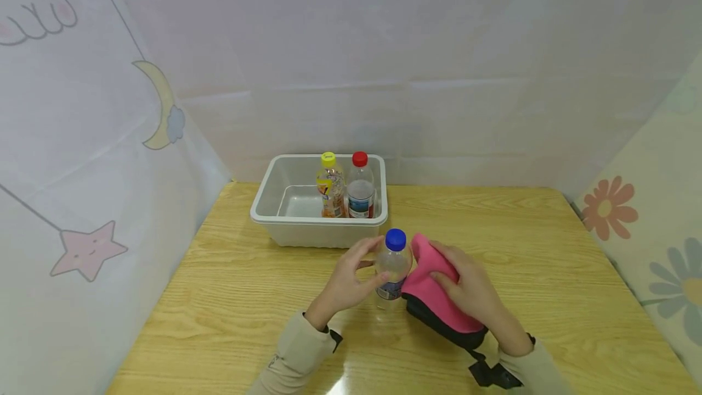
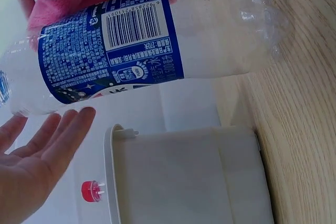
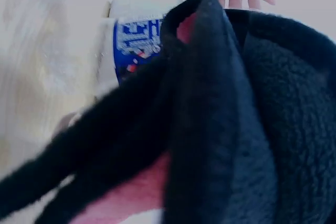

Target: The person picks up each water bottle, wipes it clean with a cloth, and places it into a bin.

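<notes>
A clear plastic bottle (image 1: 392, 264) with a blue cap and blue label stands upright on the table in front of me. My left hand (image 1: 349, 279) is at its left side, fingers extended and spread; in the left wrist view the fingertips (image 2: 84, 116) lie right beside the bottle, and contact is hard to tell. On the other side, my right hand (image 1: 474, 285) grips a pink cloth (image 1: 430, 297) with a dark underside, its near edge against or close to the bottle. Dark folds of the cloth fill most of the right wrist view and partly hide the label.
Behind the bottle, a grey-white plastic tub (image 1: 318, 233) stands on the wooden table (image 1: 230, 297). Inside its right half are a yellow-capped bottle (image 1: 331, 191) and a red-capped bottle (image 1: 360, 191). Printed fabric sheets (image 1: 411, 78) enclose the table at the back and sides.
</notes>
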The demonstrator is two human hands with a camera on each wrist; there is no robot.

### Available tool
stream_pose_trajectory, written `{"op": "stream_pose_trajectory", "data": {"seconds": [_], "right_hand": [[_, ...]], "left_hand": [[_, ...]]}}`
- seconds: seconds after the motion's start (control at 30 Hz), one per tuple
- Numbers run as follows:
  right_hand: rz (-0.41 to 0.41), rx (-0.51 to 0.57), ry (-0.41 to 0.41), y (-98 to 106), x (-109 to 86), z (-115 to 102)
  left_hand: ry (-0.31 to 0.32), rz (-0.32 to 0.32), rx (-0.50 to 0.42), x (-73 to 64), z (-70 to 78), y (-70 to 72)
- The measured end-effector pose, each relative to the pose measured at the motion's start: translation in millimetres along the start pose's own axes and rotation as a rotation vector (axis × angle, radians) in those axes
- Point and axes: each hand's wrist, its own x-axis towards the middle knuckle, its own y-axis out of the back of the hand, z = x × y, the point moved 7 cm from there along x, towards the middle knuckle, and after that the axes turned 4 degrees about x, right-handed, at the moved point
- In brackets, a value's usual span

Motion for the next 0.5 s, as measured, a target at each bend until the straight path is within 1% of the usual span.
{"op": "stream_pose_trajectory", "data": {"seconds": [0.1, 0.23, 0.37, 0.5], "right_hand": [[0.007, -0.02, 0.041, 6, 4.6, -4], [0.004, -0.037, 0.088, 10, 9.3, -9], [-0.002, -0.049, 0.137, 11, 12.2, -15], [-0.006, -0.045, 0.162, 11, 13.7, -17]], "left_hand": [[0.0, 0.018, 0.08, 1.7, 1.9, 0.7], [0.008, 0.049, 0.145, 5.3, 3.9, 1.2], [0.012, 0.065, 0.166, 7.2, 3.8, 1.3], [0.013, 0.051, 0.161, 7.0, 3.1, 1.9]]}}
